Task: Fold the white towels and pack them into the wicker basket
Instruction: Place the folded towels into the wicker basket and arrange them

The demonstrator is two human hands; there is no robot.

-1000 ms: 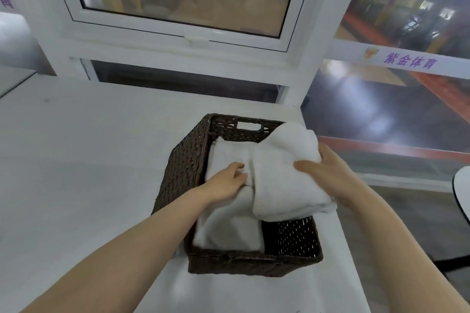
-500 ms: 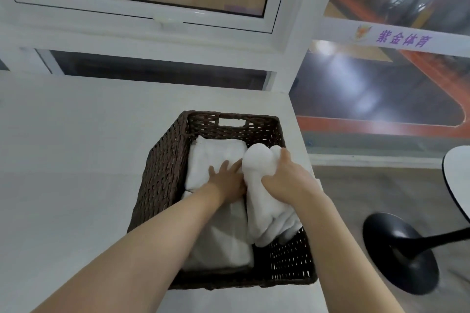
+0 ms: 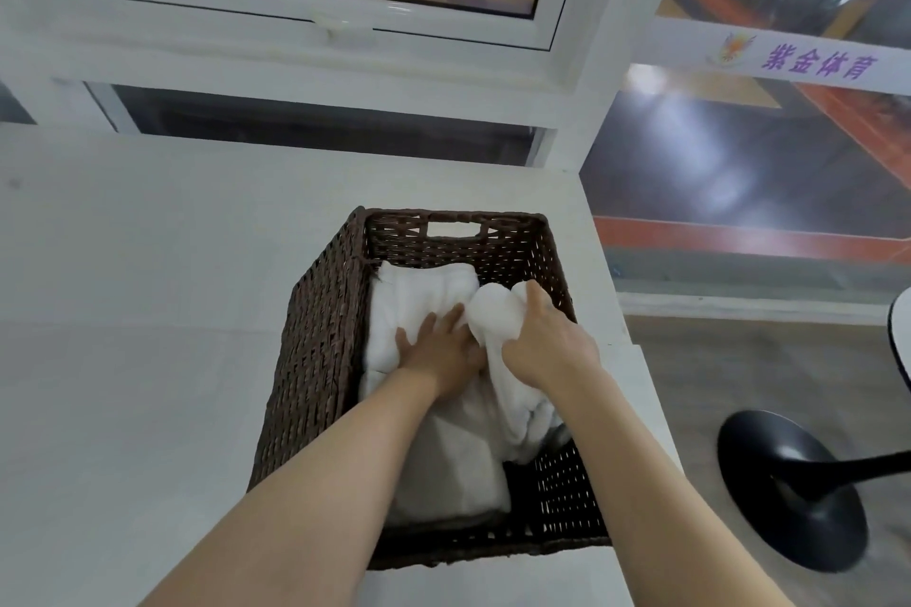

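Head view shows one dark brown wicker basket (image 3: 320,350) on a white surface (image 3: 138,311), with two white towels inside. Left hand (image 3: 438,355) lies flat, fingers straight, pressing the folded towel (image 3: 419,306) on the basket's left side. Right hand (image 3: 547,350) grips the second towel (image 3: 498,320), bunched, on the right side, touching the first. One black stool base (image 3: 788,493) stands on the floor.

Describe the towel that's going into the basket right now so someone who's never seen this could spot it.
Find the dark wicker basket on the white table. Along its right side, the right hand grips a bunched white towel. Unlike the flat folded towels under the left hand, it is rumpled.
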